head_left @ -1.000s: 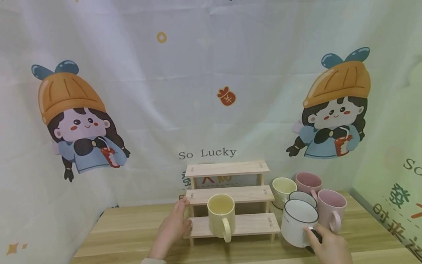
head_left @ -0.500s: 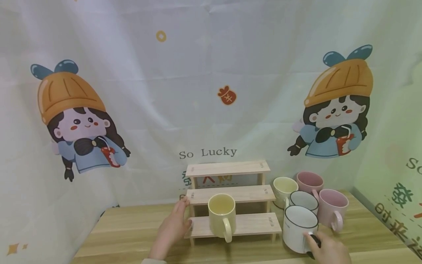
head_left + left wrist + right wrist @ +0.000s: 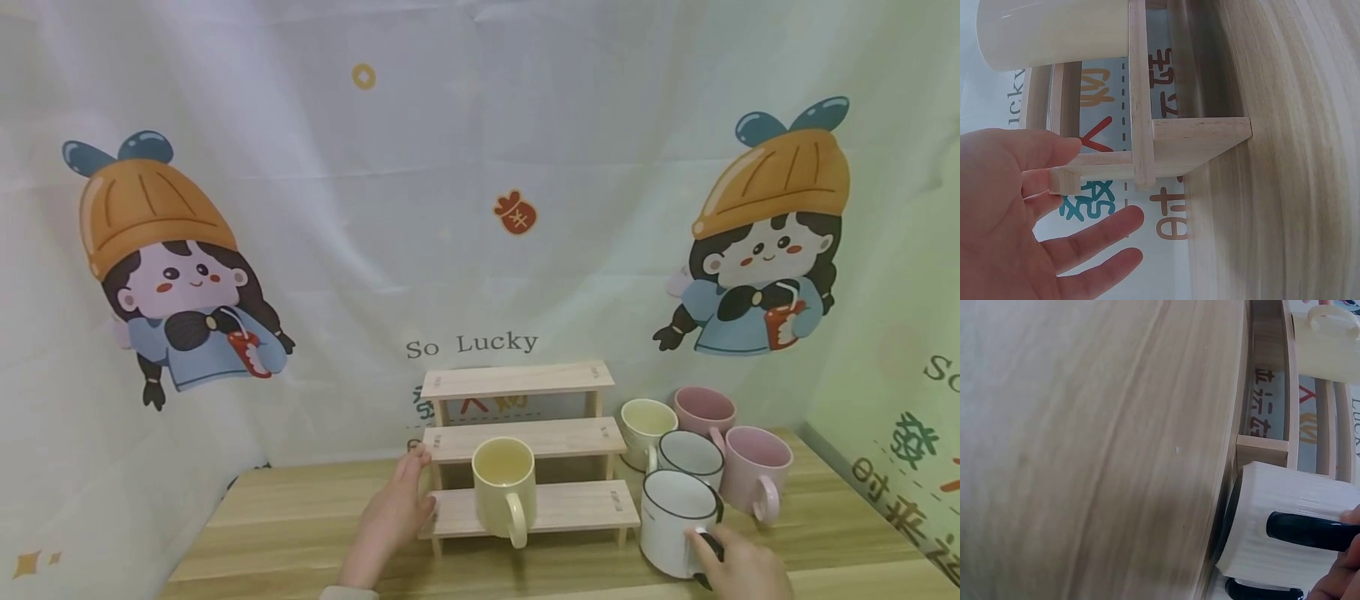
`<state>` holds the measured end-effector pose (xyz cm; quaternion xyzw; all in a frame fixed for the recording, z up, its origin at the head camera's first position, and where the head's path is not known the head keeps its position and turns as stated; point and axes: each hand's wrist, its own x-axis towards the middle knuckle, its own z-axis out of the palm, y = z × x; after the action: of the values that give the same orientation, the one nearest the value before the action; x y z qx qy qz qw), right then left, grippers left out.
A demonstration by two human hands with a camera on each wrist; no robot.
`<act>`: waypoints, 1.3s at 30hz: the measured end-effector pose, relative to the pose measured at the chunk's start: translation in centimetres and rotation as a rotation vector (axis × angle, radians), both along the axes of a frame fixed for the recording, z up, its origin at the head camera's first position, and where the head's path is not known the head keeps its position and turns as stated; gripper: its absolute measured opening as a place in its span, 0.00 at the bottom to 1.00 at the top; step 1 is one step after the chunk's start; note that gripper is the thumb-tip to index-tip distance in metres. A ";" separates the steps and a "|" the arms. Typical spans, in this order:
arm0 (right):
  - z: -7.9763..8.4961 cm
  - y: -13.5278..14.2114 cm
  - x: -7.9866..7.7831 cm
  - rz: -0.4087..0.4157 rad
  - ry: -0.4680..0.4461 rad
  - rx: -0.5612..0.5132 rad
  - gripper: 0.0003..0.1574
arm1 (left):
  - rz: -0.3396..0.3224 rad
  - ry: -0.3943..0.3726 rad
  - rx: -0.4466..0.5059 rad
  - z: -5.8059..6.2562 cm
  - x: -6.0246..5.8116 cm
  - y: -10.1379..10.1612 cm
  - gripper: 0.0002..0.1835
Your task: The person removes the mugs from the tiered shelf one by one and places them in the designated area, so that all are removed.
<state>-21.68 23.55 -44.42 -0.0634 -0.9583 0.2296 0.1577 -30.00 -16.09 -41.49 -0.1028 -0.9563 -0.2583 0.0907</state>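
My right hand (image 3: 742,562) grips the black handle of a white mug (image 3: 675,525) with a dark rim, low over the table just right of a tiered wooden stand (image 3: 555,508). In the right wrist view, fingers (image 3: 1341,575) wrap the handle and the mug (image 3: 1297,519) appears sideways. My left hand (image 3: 397,508) holds the stand's left end. The left wrist view shows the thumb and nearest fingers around the middle tier's end (image 3: 1065,181), while two other fingers are extended. A yellow mug (image 3: 504,492) sits on the bottom tier, handle toward me.
Behind the held mug are a second white mug (image 3: 693,457), a pale yellow cup (image 3: 645,429), a deep pink mug (image 3: 705,408) and a light pink mug (image 3: 757,475). A printed cloth (image 3: 480,283) hangs behind the wooden table (image 3: 285,533).
The held white mug has moved down slightly toward the table and nearer me, showing more of the white mug behind it. My left hand keeps its place at the stand.
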 end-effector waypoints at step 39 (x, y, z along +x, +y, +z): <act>1.2 -0.1 -0.1 0.052 -0.135 0.055 0.21 | -0.017 0.016 -0.007 -0.1 0.0 -0.1 0.34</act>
<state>-21.81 23.48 -43.25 -0.0494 -0.9740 0.2026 0.0882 -29.98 -16.20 -41.58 -0.1131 -0.9556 -0.2548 0.0957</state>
